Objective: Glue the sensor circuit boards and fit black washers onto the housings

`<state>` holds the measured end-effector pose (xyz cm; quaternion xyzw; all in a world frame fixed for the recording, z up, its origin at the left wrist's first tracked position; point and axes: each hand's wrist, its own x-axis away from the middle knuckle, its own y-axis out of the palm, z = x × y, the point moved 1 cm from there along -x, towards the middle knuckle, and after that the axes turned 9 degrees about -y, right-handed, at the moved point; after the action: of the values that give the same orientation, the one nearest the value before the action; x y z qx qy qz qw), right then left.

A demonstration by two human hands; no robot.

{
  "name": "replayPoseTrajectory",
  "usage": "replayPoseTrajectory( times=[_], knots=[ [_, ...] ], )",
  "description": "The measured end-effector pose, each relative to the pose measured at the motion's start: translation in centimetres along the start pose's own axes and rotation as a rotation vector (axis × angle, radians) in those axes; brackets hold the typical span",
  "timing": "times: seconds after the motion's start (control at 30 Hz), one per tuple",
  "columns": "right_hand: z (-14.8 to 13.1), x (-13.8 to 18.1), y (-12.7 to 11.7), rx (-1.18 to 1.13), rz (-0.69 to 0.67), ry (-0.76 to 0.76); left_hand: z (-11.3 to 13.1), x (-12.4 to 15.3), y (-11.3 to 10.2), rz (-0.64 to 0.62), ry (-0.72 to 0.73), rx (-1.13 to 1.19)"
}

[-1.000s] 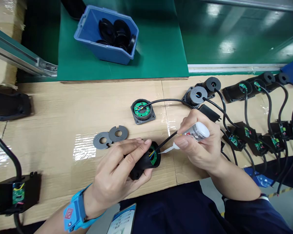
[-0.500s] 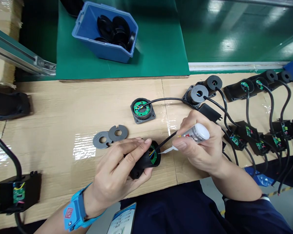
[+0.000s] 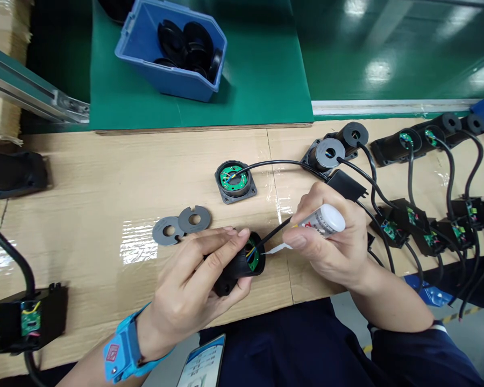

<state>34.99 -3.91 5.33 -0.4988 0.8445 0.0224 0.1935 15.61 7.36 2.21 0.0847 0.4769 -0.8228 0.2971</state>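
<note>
Black round housing [image 3: 236,266] sits in my left hand [image 3: 193,285], near the front edge of the cardboard-covered table [image 3: 84,177], its open end with the green board turned toward my right hand [image 3: 334,244]. My left fingers are wrapped closed around its body. My right hand is closed on a small white glue tube [image 3: 320,223], thumb and fingers pinching it, the clear nozzle tip just at the housing's rim beside the black cable [image 3: 272,234]. Two grey washers [image 3: 181,226] lie just behind the housing. Bare cardboard lies open to the left of the housing; to the right, cabled units [image 3: 411,215] crowd the table edge. A blue bin [image 3: 145,59] stands well behind.
</note>
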Motion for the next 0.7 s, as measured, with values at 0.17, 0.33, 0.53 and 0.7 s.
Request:
replayPoseTrajectory(
  times=[0.17,0.33,0.53,0.7],
  knots=[
    [0.14,-0.04,0.02,-0.009,-0.003,0.004,0.03,0.04,0.08,-0.005,-0.007,0.003],
    [0.04,-0.07,0.04,0.024,-0.001,0.006,0.0,-0.05,0.12,-0.019,-0.011,-0.001],
    [-0.03,-0.24,0.12,0.048,0.016,-0.008,0.17,-0.24,0.07,-0.061,-0.078,0.034],
    [-0.1,-0.31,0.17,0.043,0.028,-0.046,0.28,-0.23,-0.07,-0.112,-0.185,0.099]
  ],
)
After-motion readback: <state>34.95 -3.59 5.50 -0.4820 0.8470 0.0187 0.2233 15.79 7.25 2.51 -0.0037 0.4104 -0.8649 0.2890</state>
